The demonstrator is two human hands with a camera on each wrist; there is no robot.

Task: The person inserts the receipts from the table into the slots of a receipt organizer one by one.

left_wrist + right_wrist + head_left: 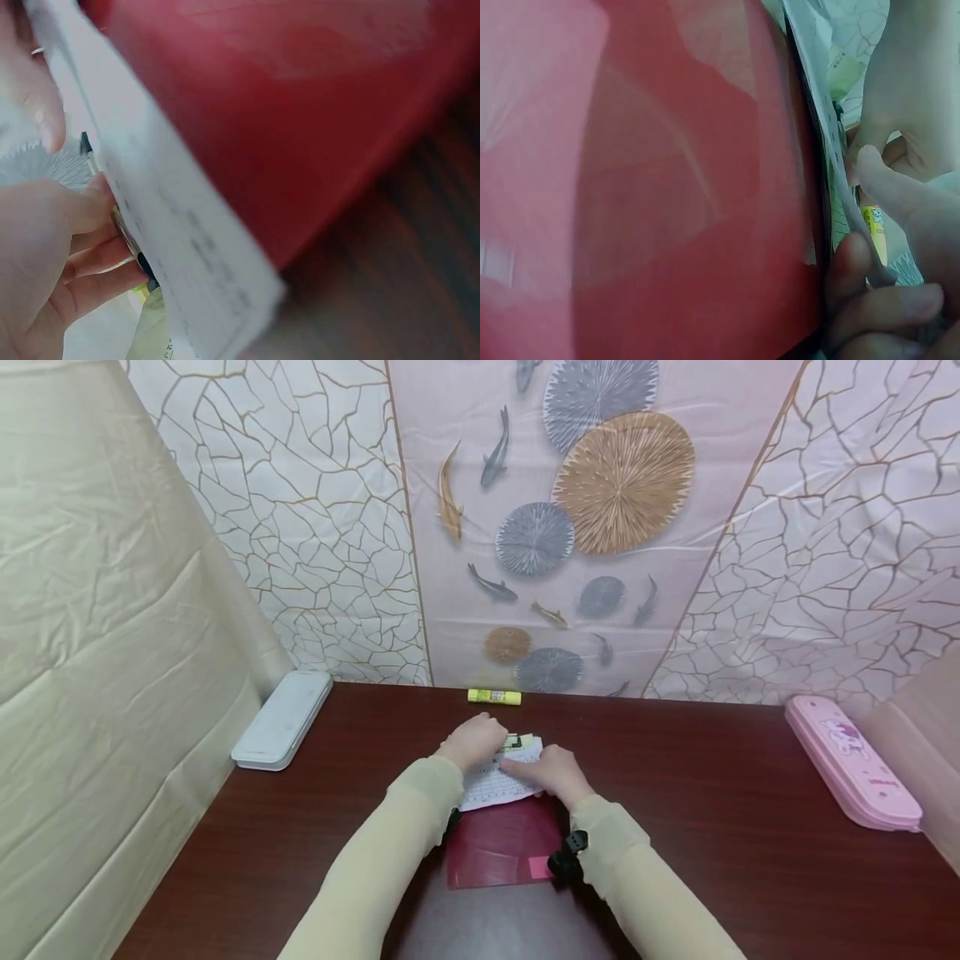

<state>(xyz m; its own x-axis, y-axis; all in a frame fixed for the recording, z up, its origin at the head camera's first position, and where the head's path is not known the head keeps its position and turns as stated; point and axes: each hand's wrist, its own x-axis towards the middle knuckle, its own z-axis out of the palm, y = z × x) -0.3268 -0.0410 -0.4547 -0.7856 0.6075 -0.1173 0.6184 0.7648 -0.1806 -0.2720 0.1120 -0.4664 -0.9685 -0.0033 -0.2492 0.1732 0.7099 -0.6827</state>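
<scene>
A stack of printed paper sheets tilts up over a translucent red folder at the middle of the table. At the stack's far edge sits a clip with black ends. My left hand pinches this clip, its thumb close to the paper in the left wrist view. My right hand grips the right side of the sheets, thumb on the near face and other fingers curled behind. In the right wrist view the folder fills the left part, and the sheets are seen edge-on.
Beyond the hands, a yellow glue stick lies near the table's back edge. A white case is at the left, a pink pencil case at the right. A patterned cloth hangs behind the dark wooden table.
</scene>
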